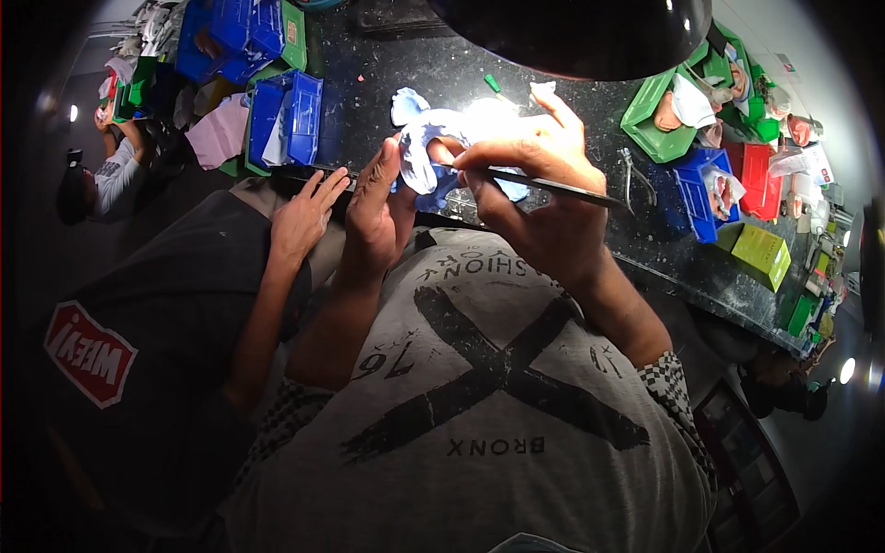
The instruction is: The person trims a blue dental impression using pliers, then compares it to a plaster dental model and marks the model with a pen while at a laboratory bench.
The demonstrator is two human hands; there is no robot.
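My left hand [380,198] is closed around the side of an arch-shaped blue and white dental mould [419,170] above the bench's near edge. In my right hand [553,166] is a slim dark hand tool [562,189], gripped like a pen. Its handle slants out past the palm, and its tip is at or near the inside of the arch, hidden by my fingers and glare. A blue lump [406,106] shows just beyond the mould. More blue material [452,198] lies under my hands. Strong lamp light washes out part of the mould.
A dark round lamp hood [576,32] hangs over the black speckled bench [369,69]. Blue bins [288,115] stand left, green trays [656,120] and a red bin [758,180] right. Wire-framed glasses [636,180] lie nearby. A co-worker's hand [304,221] rests beside my left hand.
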